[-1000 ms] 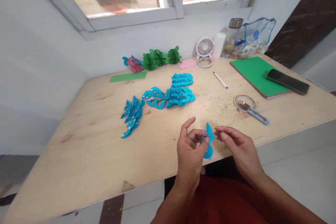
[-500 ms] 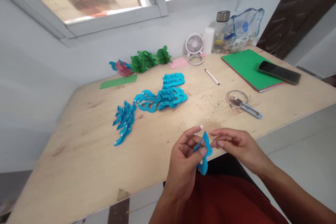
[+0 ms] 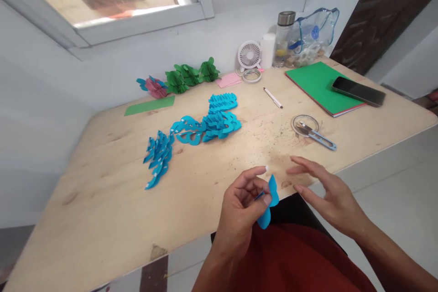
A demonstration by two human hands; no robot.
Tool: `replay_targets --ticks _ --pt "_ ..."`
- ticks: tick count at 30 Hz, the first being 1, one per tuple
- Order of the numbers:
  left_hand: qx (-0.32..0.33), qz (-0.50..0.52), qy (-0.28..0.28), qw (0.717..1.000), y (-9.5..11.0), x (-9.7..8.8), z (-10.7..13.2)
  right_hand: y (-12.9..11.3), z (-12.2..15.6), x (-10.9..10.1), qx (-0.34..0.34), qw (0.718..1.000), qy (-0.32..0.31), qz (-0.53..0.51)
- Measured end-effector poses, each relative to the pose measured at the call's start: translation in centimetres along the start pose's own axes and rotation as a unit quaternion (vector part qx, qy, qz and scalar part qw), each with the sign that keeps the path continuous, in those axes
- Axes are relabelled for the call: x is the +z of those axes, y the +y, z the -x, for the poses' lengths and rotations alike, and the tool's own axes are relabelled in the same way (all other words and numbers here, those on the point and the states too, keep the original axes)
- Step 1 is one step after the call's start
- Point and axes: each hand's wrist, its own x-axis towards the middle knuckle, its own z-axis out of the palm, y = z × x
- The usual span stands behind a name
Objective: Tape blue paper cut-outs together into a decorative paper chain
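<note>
My left hand [image 3: 244, 205] pinches a folded blue paper cutout [image 3: 273, 194] with scalloped edges, held just off the table's front edge. A small white piece sits on the tip of that hand's index finger. To the right, my right hand [image 3: 328, 194] is open with thumb and fingers apart, holding nothing. Several blue cutouts with white bits on them lie in a fanned group [image 3: 160, 155] at the left. Near the middle of the table are a pair of looped blue cutouts [image 3: 189, 138] and denser stacks of folded blue paper [image 3: 222, 123].
Thread snips [image 3: 320, 138] lie across a roll of tape [image 3: 294, 123] at the right. Beyond are a pen [image 3: 273, 97], a phone [image 3: 359, 91] on green sheets [image 3: 316, 84], a bottle [image 3: 284, 39] and a small fan [image 3: 249, 54]. Green paper shapes [image 3: 188, 75] stand along the wall.
My right hand has moved away from the blue paper cutout to the right and its fingers have spread. The left hand keeps its pinch, and the cutout has turned slightly.
</note>
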Motion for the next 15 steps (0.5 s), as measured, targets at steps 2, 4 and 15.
replay_targets --ticks 2,4,15 --pt "-0.002 0.005 -0.005 1.0 0.1 -0.2 0.2 -0.3 -0.4 0.3 0.0 0.999 -0.02 -0.026" --pt "0.003 0.012 -0.005 1.0 0.1 -0.6 0.2 -0.5 -0.5 0.2 -0.013 0.997 -0.06 -0.044" --pt "0.004 0.022 -0.008 1.0 0.2 -2.1 -0.1 0.7 1.6 -1.8 -0.003 0.995 -0.09 0.043"
